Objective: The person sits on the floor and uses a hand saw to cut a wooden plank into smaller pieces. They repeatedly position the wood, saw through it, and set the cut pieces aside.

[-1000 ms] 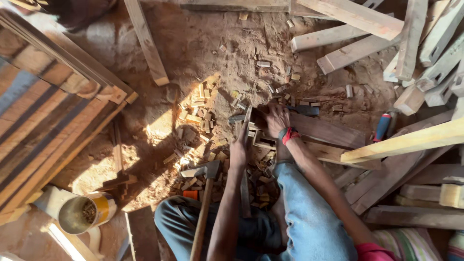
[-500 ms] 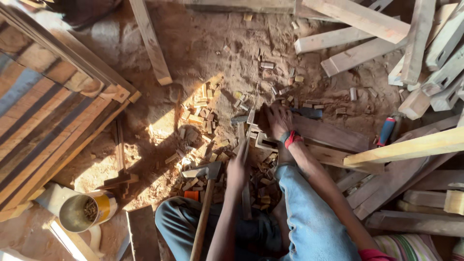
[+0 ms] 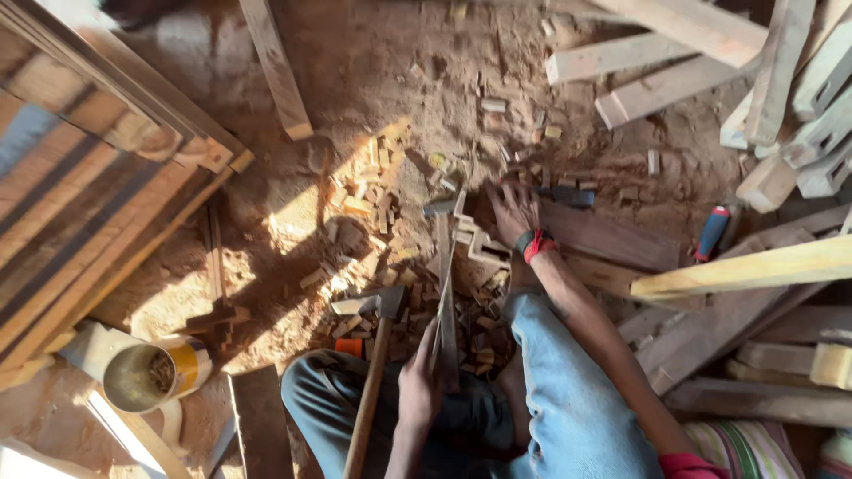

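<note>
Adze (image 3: 445, 266), long wooden handle w/ metal head at the far end, runs up the middle of my view over the pile of wood offcuts (image 3: 390, 231). Left hand (image 3: 422, 381) wrapped tight round the handle's near end, just above the knees. Right hand (image 3: 513, 211) spread flat, fingers open, pressing on a dark plank (image 3: 612, 235) just right of the adze head; red and dark bands on that wrist. Hammer (image 3: 377, 355) lying on the dirt left of the adze, head near the chips, nobody gripping it. Further left, a tin can (image 3: 146, 377) w/ yellow side. Off to the right, a red-and-blue handled tool (image 3: 713, 232) on the planks; pale timber lengths (image 3: 674, 80) stacked top right.
</note>
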Tool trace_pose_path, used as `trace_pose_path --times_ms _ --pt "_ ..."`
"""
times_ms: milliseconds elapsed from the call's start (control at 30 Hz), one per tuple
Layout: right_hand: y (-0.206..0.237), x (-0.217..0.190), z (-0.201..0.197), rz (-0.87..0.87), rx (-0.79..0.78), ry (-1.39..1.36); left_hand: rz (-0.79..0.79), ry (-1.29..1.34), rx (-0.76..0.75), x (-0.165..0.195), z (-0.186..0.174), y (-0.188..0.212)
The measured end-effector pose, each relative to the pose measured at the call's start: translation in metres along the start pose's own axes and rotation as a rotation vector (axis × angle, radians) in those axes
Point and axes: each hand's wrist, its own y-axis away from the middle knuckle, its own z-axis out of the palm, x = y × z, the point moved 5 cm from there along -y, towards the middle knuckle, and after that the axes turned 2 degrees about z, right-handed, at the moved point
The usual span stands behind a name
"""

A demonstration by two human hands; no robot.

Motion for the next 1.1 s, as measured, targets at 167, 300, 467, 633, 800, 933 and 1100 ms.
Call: trace_pose_path --times_ms 167,300,467,633,800,933,1100 --pt "-0.004 -0.001 0.000 0.074 -0.193 0.191 0.293 -0.137 0.089 0.032 0.045 -0.175" --pt "-0.004 -0.004 -0.003 0.103 -0.279 0.201 0.144 -0.115 0.016 0.035 0.046 -0.179" --pt "-0.003 0.000 0.004 0.140 -0.297 0.072 0.122 -0.023 0.085 0.028 -0.007 0.003" --pt "-0.003 0.003 0.018 0.069 -0.228 0.154 0.049 -0.019 0.022 0.011 0.003 -0.011" --pt "-0.002 0.004 0.012 0.062 -0.177 0.238 0.320 -0.178 0.075 0.031 0.052 -0.193" --pt "-0.003 0.005 0.010 0.101 -0.212 0.105 0.316 -0.137 0.094 0.038 0.037 -0.145" --pt "-0.004 0.007 0.019 0.071 -0.175 0.201 0.436 -0.133 0.234 0.033 -0.023 0.047"
